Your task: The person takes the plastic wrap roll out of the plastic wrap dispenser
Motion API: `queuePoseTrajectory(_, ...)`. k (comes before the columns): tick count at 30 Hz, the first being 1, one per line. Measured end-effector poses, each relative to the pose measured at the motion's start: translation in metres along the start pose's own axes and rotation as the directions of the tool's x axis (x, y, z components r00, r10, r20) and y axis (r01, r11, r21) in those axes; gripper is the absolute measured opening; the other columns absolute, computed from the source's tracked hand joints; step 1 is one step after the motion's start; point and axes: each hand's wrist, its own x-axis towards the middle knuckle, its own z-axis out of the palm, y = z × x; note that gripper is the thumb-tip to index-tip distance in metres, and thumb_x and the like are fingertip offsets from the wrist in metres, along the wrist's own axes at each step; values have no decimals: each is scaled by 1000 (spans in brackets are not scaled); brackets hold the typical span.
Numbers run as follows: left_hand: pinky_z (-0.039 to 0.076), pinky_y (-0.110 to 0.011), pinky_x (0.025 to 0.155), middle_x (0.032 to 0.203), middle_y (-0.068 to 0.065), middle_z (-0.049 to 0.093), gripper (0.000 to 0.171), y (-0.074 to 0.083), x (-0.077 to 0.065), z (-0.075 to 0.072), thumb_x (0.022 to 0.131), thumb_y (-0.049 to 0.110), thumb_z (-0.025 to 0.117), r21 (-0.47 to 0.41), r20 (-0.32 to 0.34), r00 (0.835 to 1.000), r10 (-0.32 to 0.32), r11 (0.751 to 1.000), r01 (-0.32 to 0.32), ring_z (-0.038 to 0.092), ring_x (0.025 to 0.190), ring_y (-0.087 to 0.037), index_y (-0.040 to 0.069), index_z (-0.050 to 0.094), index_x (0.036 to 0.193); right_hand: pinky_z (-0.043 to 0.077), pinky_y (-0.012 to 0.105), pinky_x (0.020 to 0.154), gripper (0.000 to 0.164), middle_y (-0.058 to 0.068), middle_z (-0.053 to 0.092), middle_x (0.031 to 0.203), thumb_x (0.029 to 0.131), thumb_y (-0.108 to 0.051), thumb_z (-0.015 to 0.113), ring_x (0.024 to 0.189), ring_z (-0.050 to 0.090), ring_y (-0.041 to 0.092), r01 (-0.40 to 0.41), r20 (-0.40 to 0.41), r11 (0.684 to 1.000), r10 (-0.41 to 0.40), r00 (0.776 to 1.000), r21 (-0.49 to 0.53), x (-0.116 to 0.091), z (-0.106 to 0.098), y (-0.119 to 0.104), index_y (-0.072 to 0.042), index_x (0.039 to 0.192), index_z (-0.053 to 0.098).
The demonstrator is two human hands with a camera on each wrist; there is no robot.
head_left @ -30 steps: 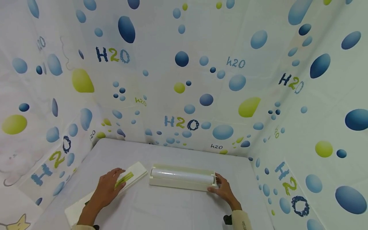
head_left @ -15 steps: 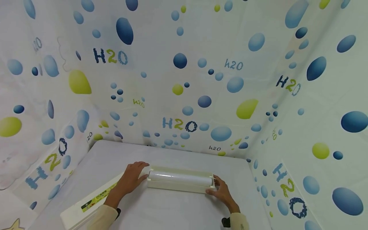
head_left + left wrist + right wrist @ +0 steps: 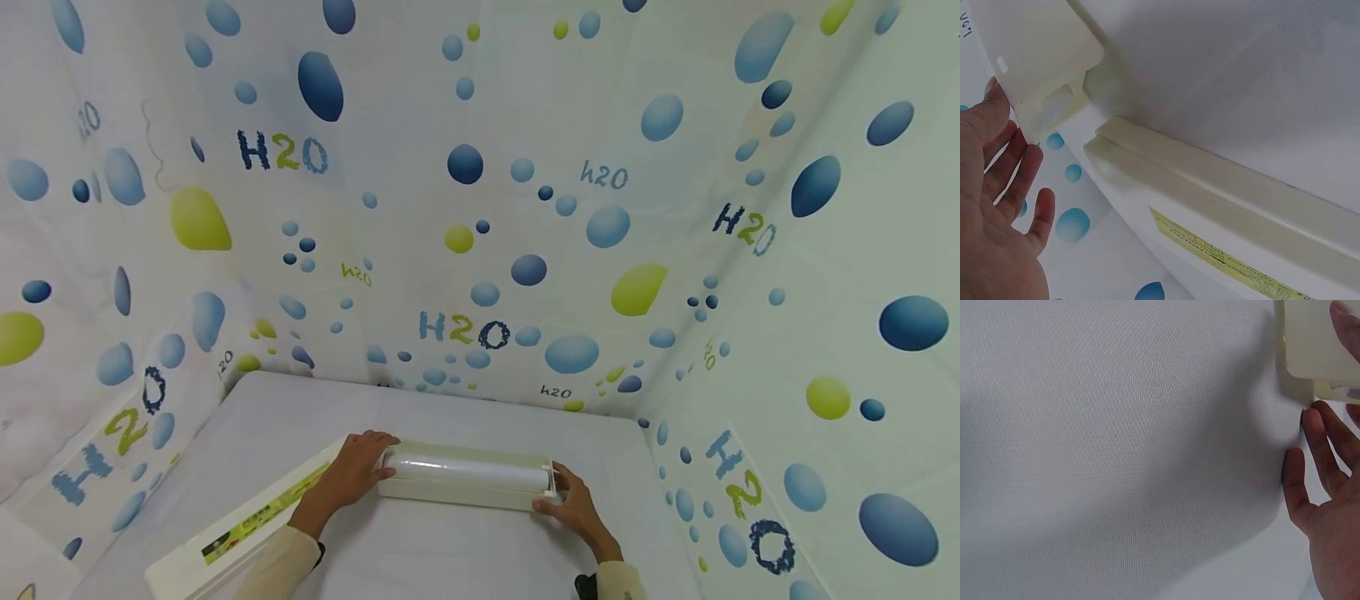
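Observation:
A long cream cling film dispenser (image 3: 465, 493) lies on the white table in the head view, its top off and a shiny roll of film (image 3: 465, 471) showing inside. My left hand (image 3: 349, 471) grips its left end, thumb in front and fingers behind. At the right end my right hand (image 3: 573, 500) holds the box in the same way, thumb at the front corner. In the left wrist view the end of the dispenser (image 3: 1041, 50), with an oval cutout, sits between thumb and fingers. Beside my left forearm lies the long cream lid (image 3: 180, 567) with a yellow-green label.
A white cloth covers the table (image 3: 420, 558). Hanging sheets (image 3: 405, 108) printed with blue and green drops and "H2O" enclose the back and both sides. The lid lies slanted, its far end close to the left hand.
My left hand has left the lid, moved right and taken hold of the dispenser's left end. The right hand stays on the right end. The head view has shifted slightly.

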Motion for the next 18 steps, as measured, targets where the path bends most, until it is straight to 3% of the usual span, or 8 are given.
queuePoseTrajectory(6,44,-48,96,119,-6,77,49,1,4,-2,87,23,91,40,-15,999,39,998,-38,64,111,-27,6,73,129,52,65,106,87,27,71,139,81,-16,96,121,70,37,19,5,1000,-19,1000,8,-1,0,0,4,154,54)
queuePoseTrajectory(13,43,-50,99,115,-9,77,50,2,15,-6,85,22,93,28,110,994,-11,1000,7,61,109,-27,4,75,129,53,65,106,87,28,71,139,81,-16,96,122,69,38,13,9,1000,-13,1000,5,-1,1,2,4,155,54)
queuePoseTrajectory(18,41,-48,98,107,-8,77,50,5,24,-5,80,20,97,50,161,985,-56,998,48,57,103,-23,5,79,124,52,67,107,88,28,71,139,81,-16,96,123,69,39,9,5,1000,-9,1000,9,0,0,3,3,155,54)
